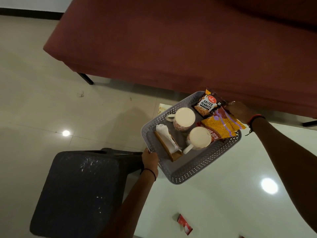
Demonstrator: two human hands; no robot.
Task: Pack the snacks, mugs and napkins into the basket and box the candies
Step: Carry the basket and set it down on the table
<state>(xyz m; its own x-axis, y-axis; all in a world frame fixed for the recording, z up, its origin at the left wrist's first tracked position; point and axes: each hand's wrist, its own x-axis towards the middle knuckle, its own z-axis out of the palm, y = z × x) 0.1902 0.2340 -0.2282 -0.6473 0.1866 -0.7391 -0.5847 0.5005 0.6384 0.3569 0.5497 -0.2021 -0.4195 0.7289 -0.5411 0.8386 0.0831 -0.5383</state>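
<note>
Above a glossy white table (223, 194) beside a maroon sofa (171, 40), a grey basket (193, 169) runs lengthwise from the left hand (150, 160), closed on its near corner, up to the right hand (239, 111), clasping the far rim by snack packets (221, 126); mugs (186, 117) lie between.
</note>
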